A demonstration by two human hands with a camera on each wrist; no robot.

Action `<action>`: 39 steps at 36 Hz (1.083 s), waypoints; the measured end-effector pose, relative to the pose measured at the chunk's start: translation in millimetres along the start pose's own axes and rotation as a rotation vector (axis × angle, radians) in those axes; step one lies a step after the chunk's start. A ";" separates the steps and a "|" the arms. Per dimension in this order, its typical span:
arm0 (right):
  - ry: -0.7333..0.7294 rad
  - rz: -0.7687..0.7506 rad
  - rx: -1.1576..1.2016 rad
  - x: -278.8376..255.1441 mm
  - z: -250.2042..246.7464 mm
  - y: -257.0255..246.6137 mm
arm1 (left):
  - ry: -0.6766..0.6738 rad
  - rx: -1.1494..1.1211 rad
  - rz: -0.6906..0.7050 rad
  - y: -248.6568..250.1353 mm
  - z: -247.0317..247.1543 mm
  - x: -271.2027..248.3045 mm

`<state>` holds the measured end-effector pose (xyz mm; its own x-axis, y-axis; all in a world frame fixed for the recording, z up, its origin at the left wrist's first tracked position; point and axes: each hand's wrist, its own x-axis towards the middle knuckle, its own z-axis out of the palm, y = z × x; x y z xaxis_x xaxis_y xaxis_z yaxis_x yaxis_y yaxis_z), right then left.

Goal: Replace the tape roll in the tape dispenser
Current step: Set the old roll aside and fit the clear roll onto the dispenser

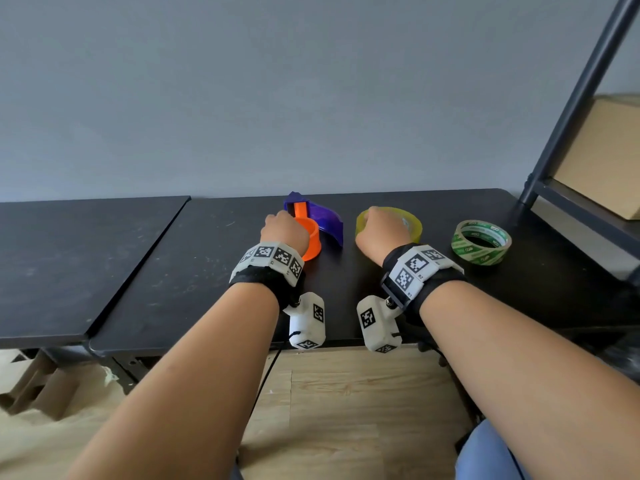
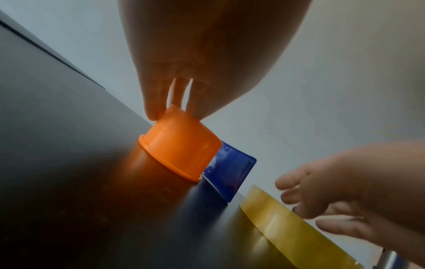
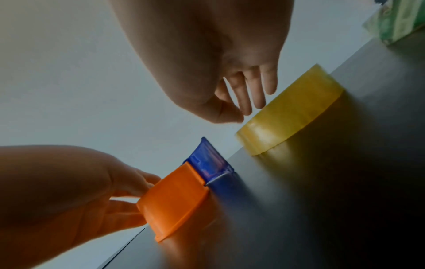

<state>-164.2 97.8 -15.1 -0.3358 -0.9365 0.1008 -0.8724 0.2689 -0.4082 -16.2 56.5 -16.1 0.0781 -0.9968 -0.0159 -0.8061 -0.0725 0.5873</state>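
Note:
The tape dispenser (image 1: 327, 220) lies at the back of the black table (image 1: 173, 258): a purple body with an orange hub (image 1: 311, 244) that carries no roll. My left hand (image 1: 284, 226) grips that orange hub (image 2: 181, 149), fingers curled over its upper rim and side (image 3: 174, 200). A yellow tape roll (image 1: 412, 225) lies flat to the right of the dispenser. My right hand (image 1: 381, 230) hovers over the yellow roll (image 3: 292, 112), its fingers (image 3: 260, 94) loosely spread just above the roll; whether they touch it I cannot tell.
A green printed tape roll (image 1: 481, 242) lies flat further right on the table. A black metal rack (image 1: 571, 116) holding a cardboard box (image 1: 606, 161) stands at the right edge. A second black tabletop (image 1: 52, 265) adjoins on the left.

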 end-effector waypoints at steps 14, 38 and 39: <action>-0.135 0.009 -0.219 0.4 -6.2 6.9 | 0.000 0.058 0.022 3.9 0.2 -6.8; 0.120 -0.460 0.263 -24.4 -19.7 -43.0 | -0.003 -0.569 0.134 17.2 -42.2 -13.1; 0.117 -0.467 0.264 -24.7 -17.3 -44.6 | -0.012 -0.573 0.126 15.6 -43.8 -14.3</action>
<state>-123.1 112.8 16.3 0.0157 -0.9074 0.4200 -0.8242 -0.2496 -0.5083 -4.3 71.1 28.7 -0.0071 -0.9971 0.0754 -0.3632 0.0728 0.9289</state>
